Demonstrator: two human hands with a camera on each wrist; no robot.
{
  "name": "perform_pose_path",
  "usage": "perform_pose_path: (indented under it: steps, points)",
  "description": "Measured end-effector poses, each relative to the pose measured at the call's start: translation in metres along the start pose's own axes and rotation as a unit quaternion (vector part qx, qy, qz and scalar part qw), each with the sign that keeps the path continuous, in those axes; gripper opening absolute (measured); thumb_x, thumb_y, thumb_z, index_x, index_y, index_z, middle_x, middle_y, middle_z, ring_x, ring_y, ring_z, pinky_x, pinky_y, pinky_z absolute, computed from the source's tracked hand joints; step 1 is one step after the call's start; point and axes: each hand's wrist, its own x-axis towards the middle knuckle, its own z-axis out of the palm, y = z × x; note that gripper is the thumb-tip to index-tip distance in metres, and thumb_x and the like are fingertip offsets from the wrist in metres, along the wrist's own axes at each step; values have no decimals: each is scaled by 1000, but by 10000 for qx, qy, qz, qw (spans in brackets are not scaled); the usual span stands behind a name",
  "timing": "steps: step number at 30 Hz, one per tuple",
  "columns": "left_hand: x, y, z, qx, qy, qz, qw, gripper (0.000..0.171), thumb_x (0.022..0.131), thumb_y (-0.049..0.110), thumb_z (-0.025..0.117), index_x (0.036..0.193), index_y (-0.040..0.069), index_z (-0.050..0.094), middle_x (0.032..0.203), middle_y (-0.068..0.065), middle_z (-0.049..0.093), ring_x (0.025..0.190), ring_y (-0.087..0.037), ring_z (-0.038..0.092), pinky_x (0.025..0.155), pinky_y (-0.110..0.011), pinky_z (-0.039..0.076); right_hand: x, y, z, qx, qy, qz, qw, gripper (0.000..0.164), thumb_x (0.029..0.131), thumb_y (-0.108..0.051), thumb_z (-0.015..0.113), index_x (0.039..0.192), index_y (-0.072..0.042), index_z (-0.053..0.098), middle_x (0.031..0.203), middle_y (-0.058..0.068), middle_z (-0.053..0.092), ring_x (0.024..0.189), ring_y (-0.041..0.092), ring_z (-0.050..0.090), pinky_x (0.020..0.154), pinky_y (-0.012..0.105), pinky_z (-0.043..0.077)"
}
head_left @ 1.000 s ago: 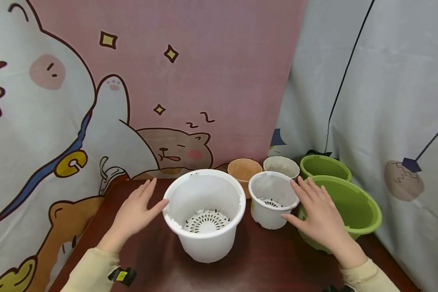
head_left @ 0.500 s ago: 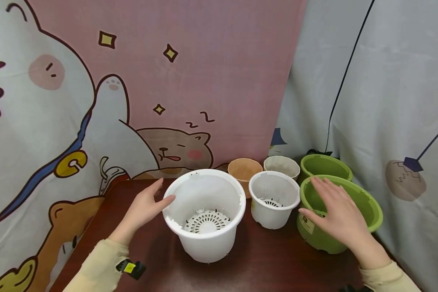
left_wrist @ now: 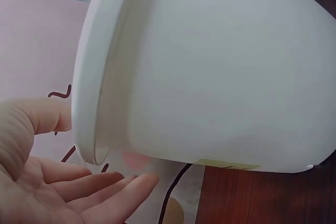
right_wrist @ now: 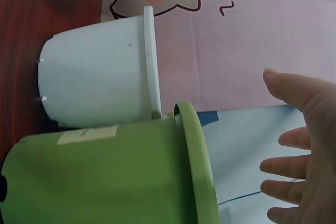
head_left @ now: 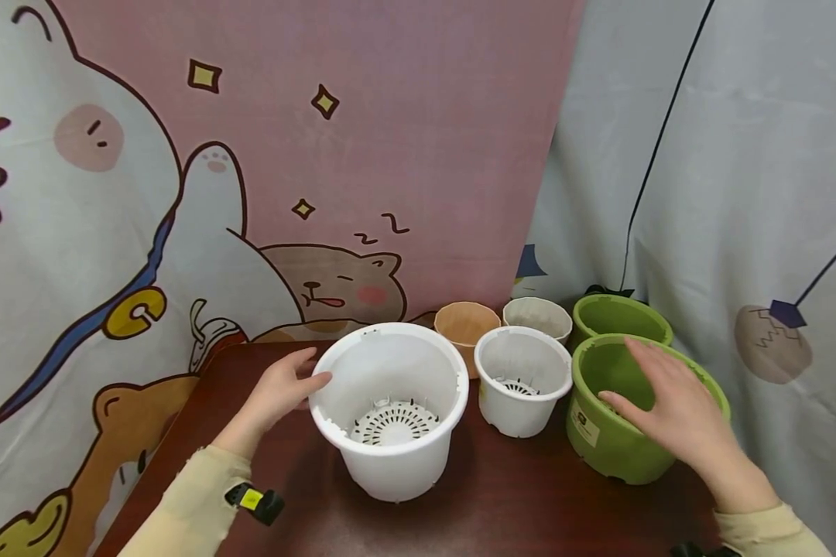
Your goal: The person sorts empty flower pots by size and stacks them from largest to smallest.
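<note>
A large white plastic plant pot [head_left: 399, 469] with a slotted base stands upright at the middle of the table. My left hand [head_left: 279, 396] is at its left rim, the thumb at the lip and the other fingers extended below it outside. In the left wrist view those fingers [left_wrist: 118, 195] lie loosely spread beside the pot's wall [left_wrist: 220, 77]. Over the front green pot [head_left: 616, 456] hovers my right hand [head_left: 683, 414], fingers spread and holding nothing. The right wrist view shows that hand [right_wrist: 310, 145] apart from the green rim [right_wrist: 197, 166].
Between the two stands a smaller white pot [head_left: 514, 418]. Behind it are an orange pot [head_left: 463, 329] and a cream pot [head_left: 538, 316]. Another green pot [head_left: 620, 319] stands at the back right. A printed cloth [head_left: 446, 155] hangs behind the dark red table [head_left: 515, 503].
My right hand has moved right, from near the small white pot to over the front green pot. The left hand has come in against the large white pot's rim. The pots stay put.
</note>
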Motion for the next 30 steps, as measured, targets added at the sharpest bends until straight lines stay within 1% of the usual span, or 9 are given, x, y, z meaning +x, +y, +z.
perform_pose_path:
  steps: [2, 5, 9, 11, 17, 26, 30]
  points:
    - [1, -1, 0, -258, -52, -103, 9996, 68, 94, 17, 67, 148, -8, 34, 139, -33, 46, 106, -40, 64, 74, -44, 60, -1, 3, -2, 10, -16, 50, 10000, 86, 80, -37, 81, 145, 5, 43, 136, 30, 51, 121, 52, 46, 107, 61, 31]
    - [1, -2, 0, -510, -112, -204, 9984, 66, 95, 15, 66, 148, -8, 33, 138, -34, 47, 104, -39, 65, 75, -46, 60, -3, 9, -6, 65, -118, 221, 9997, 85, 82, -37, 80, 145, 6, 43, 137, 30, 50, 121, 53, 45, 105, 63, 32]
    - [1, -3, -1, -782, -204, -296, 9963, 65, 96, 13, 64, 148, -9, 33, 138, -35, 46, 105, -41, 64, 74, -45, 60, -6, 18, -11, 165, -381, 581, 9974, 88, 85, -39, 77, 149, 6, 36, 140, 33, 45, 122, 57, 40, 102, 69, 29]
    - [2, -4, 0, -883, -243, -324, 9953, 64, 96, 13, 64, 147, -10, 33, 137, -36, 46, 106, -41, 63, 73, -45, 60, -7, 23, -13, 172, -449, 699, 9964, 88, 87, -39, 75, 150, 6, 34, 141, 35, 44, 121, 58, 39, 99, 71, 29]
    - [5, -6, 1, -1081, -296, -380, 9930, 60, 96, 9, 63, 146, -10, 37, 132, -33, 51, 103, -39, 65, 72, -45, 60, -8, 38, -18, 148, -498, 879, 9948, 87, 88, -38, 74, 150, 7, 32, 138, 38, 44, 117, 59, 42, 93, 71, 33]
    - [9, -11, 1, -1489, -366, -505, 9869, 50, 96, 7, 62, 142, -6, 46, 125, -28, 58, 100, -39, 66, 71, -45, 61, -10, 55, -24, 137, -845, 1234, 9887, 87, 92, -41, 69, 153, 5, 26, 138, 41, 40, 116, 62, 40, 89, 73, 34]
    - [8, -10, 2, -1493, -341, -487, 9870, 47, 96, 7, 62, 140, -5, 48, 124, -28, 59, 99, -40, 66, 70, -45, 61, -10, 61, -27, 122, -987, 1351, 9858, 86, 94, -42, 66, 153, 5, 24, 139, 42, 39, 116, 63, 40, 88, 74, 34]
